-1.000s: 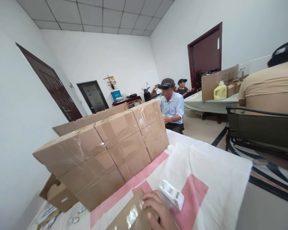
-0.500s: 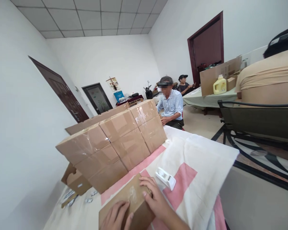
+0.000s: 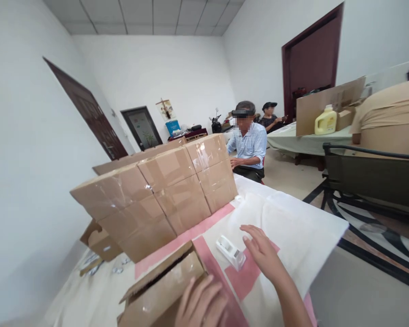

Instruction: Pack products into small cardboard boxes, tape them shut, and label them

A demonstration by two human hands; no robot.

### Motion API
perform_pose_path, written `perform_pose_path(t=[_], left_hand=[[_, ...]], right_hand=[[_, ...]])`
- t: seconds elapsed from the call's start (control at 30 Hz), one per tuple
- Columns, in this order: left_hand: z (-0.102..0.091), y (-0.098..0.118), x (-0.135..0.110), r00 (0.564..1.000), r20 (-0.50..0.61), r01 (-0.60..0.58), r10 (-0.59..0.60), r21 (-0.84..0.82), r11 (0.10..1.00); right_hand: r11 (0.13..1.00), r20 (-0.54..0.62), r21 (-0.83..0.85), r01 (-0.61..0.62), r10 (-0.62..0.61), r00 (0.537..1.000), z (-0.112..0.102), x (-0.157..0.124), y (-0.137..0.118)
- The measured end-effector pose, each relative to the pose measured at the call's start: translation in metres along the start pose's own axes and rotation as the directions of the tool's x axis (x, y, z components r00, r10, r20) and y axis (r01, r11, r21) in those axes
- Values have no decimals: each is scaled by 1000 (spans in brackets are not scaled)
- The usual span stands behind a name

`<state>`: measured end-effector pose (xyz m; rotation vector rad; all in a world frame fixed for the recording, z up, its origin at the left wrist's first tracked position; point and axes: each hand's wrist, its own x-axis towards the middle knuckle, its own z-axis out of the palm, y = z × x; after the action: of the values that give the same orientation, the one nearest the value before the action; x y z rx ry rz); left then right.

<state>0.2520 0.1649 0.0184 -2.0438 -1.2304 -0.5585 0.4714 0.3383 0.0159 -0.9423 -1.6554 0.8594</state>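
A cardboard box (image 3: 163,290) lies at the bottom of the view, with a dark gap showing along a partly raised flap. My left hand (image 3: 202,302) is at the right side of this box, its fingers spread and slightly blurred; whether it presses on the cardboard I cannot tell. To the right, my right hand (image 3: 261,250) hovers over the tablecloth with fingers stretched out and nothing in them. Just left of that hand stands a white tape dispenser (image 3: 231,253).
Stacked, taped cardboard boxes (image 3: 173,190) form a wall across the table. An open carton (image 3: 102,240) and small shiny pieces (image 3: 117,269) are at left. A seated person (image 3: 247,141) is beyond the stack. A chair (image 3: 368,172) and a yellow jug (image 3: 326,120) are at right.
My right hand has let go of the box and moved right, past the tape dispenser. My left hand has shifted right. The box has turned, and a gap at its flap now shows.
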Motion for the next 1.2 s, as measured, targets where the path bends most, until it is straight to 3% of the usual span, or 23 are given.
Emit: perform_pose_path(t=[0.03, 0.1, 0.17, 0.27, 0.33, 0.5, 0.7, 1.2], left_hand=[[11, 16, 13, 999, 28, -40, 43, -111, 993], [38, 41, 37, 983, 164, 121, -79, -266, 956], [66, 55, 55, 926, 321, 308, -199, -335, 891], [98, 59, 64, 827, 434, 514, -357, -328, 793], [109, 57, 62, 808, 425, 558, -408, -330, 761], [111, 54, 50, 819, 382, 558, -428, -356, 750], [113, 52, 49, 771, 368, 632, -520, -342, 695], [117, 44, 49, 769, 313, 639, -558, -372, 673]], right_hand=[[998, 14, -40, -55, 56, 998, 2, 0, 15], [983, 41, -93, -159, 163, 986, 9, -1, 39], [973, 75, -101, -207, 215, 974, 18, 0, 53], [978, 142, -85, -190, 201, 969, 24, 1, 57], [982, 174, -75, -172, 183, 968, 26, 2, 53], [986, 202, 3, -166, 161, 966, 32, 2, 35], [987, 185, 5, -162, 158, 970, 42, 1, 22], [959, 96, 76, -275, 267, 959, 58, 3, 33]])
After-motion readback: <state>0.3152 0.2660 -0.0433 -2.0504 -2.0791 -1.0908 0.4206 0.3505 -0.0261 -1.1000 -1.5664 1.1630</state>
